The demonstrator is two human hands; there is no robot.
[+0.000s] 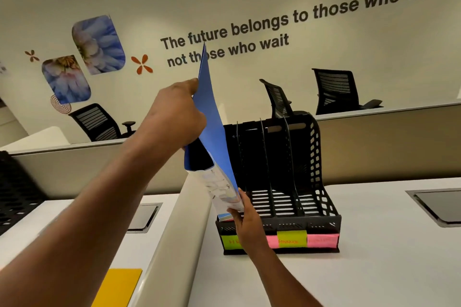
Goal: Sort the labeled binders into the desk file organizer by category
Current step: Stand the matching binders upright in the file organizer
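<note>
Holding the blue binder (212, 119) almost on end at the left side of the black file organizer (311, 182). Keeping its long axis running steeply upward and leaning a little left, top corner pointing at the wall lettering (249, 32), bottom end dipping to the front of the leftmost compartment. Not possible to tell whether it is touching that compartment's floor. Letting the near edge gape slightly, showing printed white sheets (222, 187) inside.

Gripping the upper left edge with the left hand (174, 112), fingers (190, 85) curling round the cover, one stretching up along the edge. Pinching the lower corner with the right hand (245, 222), fingers (242, 198) lying nearly straight against the cover, close together.

Working at a white desk (374, 257) carrying the organizer, with green and pink sticky labels (291, 240) running across its front lip. Leaving a yellow folder (117, 286) lying flat at lower left, beyond the divider, well apart from the organizer.
</note>
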